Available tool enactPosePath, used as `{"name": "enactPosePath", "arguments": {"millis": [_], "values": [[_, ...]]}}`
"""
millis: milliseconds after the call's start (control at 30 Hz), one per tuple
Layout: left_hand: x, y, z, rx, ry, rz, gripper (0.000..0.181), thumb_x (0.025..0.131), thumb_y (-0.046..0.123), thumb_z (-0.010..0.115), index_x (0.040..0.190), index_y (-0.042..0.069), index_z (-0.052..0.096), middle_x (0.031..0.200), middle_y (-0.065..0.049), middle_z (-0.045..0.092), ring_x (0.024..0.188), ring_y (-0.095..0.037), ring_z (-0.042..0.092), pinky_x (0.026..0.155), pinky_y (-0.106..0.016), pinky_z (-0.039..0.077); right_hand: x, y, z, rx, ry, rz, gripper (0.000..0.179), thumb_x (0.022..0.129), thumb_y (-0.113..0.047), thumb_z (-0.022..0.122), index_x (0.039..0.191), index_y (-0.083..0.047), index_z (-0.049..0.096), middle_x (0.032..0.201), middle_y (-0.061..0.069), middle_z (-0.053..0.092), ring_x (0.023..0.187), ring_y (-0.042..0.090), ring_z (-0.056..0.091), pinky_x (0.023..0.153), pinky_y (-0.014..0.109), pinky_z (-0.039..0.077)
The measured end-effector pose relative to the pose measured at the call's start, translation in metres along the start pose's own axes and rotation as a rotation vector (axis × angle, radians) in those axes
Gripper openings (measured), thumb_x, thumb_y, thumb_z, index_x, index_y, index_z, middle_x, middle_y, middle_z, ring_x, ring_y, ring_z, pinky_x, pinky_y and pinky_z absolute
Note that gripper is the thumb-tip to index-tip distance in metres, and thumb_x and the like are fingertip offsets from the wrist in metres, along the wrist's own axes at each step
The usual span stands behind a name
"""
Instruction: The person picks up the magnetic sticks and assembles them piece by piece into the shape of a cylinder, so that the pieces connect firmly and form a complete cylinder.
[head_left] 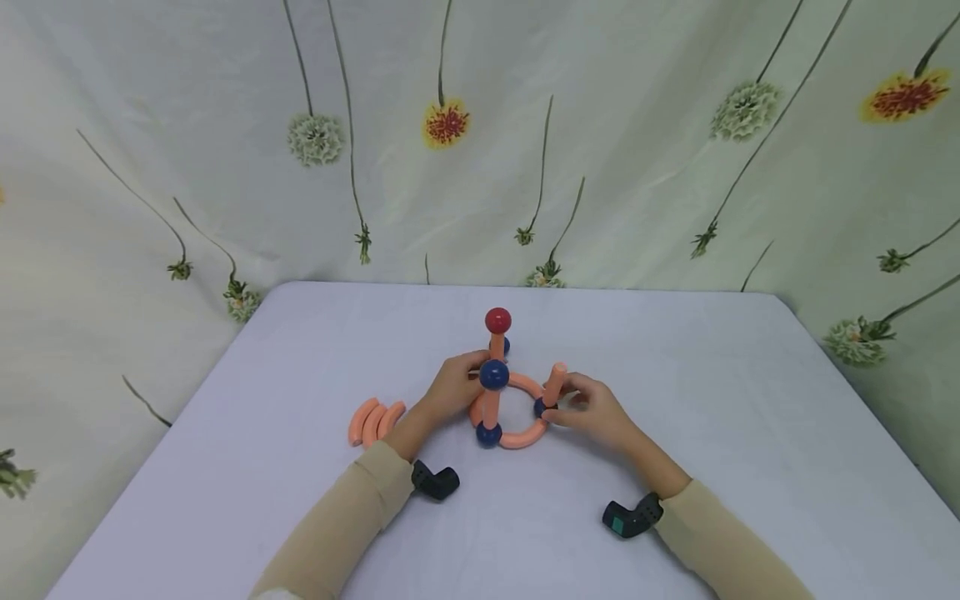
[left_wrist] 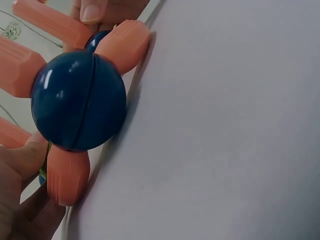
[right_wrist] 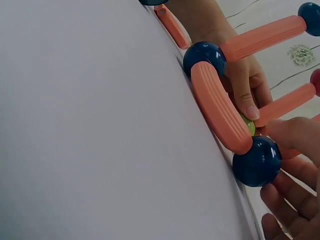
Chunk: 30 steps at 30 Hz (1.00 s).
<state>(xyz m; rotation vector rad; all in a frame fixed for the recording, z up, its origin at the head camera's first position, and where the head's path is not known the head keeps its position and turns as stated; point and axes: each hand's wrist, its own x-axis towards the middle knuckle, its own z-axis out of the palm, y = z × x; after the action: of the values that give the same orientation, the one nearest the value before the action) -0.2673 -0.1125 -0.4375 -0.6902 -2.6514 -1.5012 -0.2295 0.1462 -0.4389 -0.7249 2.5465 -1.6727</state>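
Note:
A toy frame of orange rods and balls stands on the table, with curved rods point(head_left: 525, 437) forming a ring at its base. My left hand point(head_left: 456, 386) is at the ring's left side, its thumb and fingers pinching a yellow-green ball point(right_wrist: 248, 125), mostly hidden. Over there a rod rises to a red ball point(head_left: 498, 320). At the front, a blue ball point(left_wrist: 75, 100) carries another upright rod, topped by a second blue ball point(head_left: 494, 374). My right hand point(head_left: 596, 410) grips the right-hand blue ball point(right_wrist: 257, 162), from which a bare-topped straight rod point(head_left: 555, 383) stands up.
Three loose curved rods point(head_left: 372, 423) lie side by side left of my left forearm. A black wrist camera point(head_left: 435, 481) sits on my left wrist and another black camera point(head_left: 632, 517) on my right. A flower-printed cloth point(head_left: 615, 150) hangs behind the table's far edge.

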Motion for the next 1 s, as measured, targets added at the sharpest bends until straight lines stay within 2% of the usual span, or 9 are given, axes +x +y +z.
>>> {"name": "enactPosePath", "arguments": {"millis": [100,200,333,433,567,800,933,1000], "values": [[0.003,0.003,-0.001,-0.01,-0.021,-0.023,0.032,0.092,0.006,0.062,0.124,0.005,0.065,0.127,-0.011,0.063,0.124,-0.026,0.053,0.1,-0.045,0.043,-0.002,0.003,0.004,0.003,0.005,-0.018,0.026,0.081,-0.012,0.079,0.104,-0.005,0.068,0.099,0.002,0.067,0.094,0.019,0.06,0.083,0.038,0.047],[0.004,0.004,-0.002,-0.02,-0.037,-0.039,0.033,0.092,0.005,0.062,0.125,0.005,0.064,0.129,-0.011,0.062,0.126,-0.027,0.051,0.101,-0.049,0.042,-0.006,-0.012,0.006,0.01,0.005,-0.014,0.022,0.082,-0.006,0.078,0.102,-0.002,0.068,0.095,0.004,0.067,0.092,0.024,0.06,0.08,0.034,0.047],[0.004,0.003,-0.004,-0.03,-0.052,-0.05,0.034,0.092,0.006,0.062,0.126,0.005,0.064,0.129,-0.011,0.062,0.126,-0.028,0.051,0.101,-0.05,0.041,-0.006,-0.01,0.008,0.01,0.009,0.008,0.024,0.082,-0.002,0.077,0.104,0.001,0.068,0.095,0.007,0.066,0.092,0.03,0.06,0.078,0.032,0.047],[0.004,0.002,-0.004,-0.034,-0.064,-0.057,0.035,0.091,0.006,0.062,0.126,0.006,0.064,0.128,-0.011,0.062,0.125,-0.029,0.052,0.1,-0.05,0.042,-0.004,0.007,0.01,0.014,0.017,0.006,0.027,0.082,-0.005,0.078,0.106,-0.001,0.068,0.095,0.005,0.065,0.09,0.024,0.059,0.078,0.028,0.047],[0.004,0.003,-0.005,-0.007,-0.072,-0.072,0.037,0.09,0.005,0.062,0.126,0.006,0.063,0.127,-0.011,0.063,0.122,-0.029,0.054,0.099,-0.048,0.044,-0.005,0.01,0.009,0.021,0.028,-0.001,0.028,0.081,-0.008,0.079,0.106,-0.002,0.069,0.095,0.004,0.066,0.088,0.018,0.06,0.079,0.027,0.049],[-0.003,0.006,-0.008,0.055,-0.03,-0.082,0.034,0.092,0.013,0.065,0.125,0.006,0.063,0.125,-0.011,0.064,0.117,-0.03,0.058,0.095,-0.042,0.048,-0.007,0.011,0.008,-0.018,0.059,-0.011,0.027,0.08,-0.01,0.08,0.103,-0.002,0.07,0.096,0.004,0.067,0.088,0.016,0.061,0.079,0.028,0.049],[-0.012,0.008,-0.015,0.086,0.005,-0.124,0.034,0.092,0.022,0.068,0.124,0.009,0.065,0.12,-0.005,0.065,0.111,-0.023,0.062,0.092,-0.039,0.049,-0.008,0.011,0.008,-0.021,0.057,-0.032,0.026,0.081,-0.01,0.08,0.103,-0.002,0.069,0.096,0.004,0.067,0.087,0.018,0.061,0.078,0.028,0.049],[-0.018,0.009,-0.019,0.104,0.021,-0.128,0.032,0.092,0.02,0.069,0.122,0.008,0.065,0.118,-0.005,0.066,0.107,-0.022,0.063,0.09,-0.038,0.05,-0.008,0.011,0.009,-0.026,0.054,-0.041,0.026,0.081,-0.01,0.079,0.103,-0.002,0.069,0.096,0.005,0.067,0.087,0.02,0.061,0.078,0.029,0.049]]}}
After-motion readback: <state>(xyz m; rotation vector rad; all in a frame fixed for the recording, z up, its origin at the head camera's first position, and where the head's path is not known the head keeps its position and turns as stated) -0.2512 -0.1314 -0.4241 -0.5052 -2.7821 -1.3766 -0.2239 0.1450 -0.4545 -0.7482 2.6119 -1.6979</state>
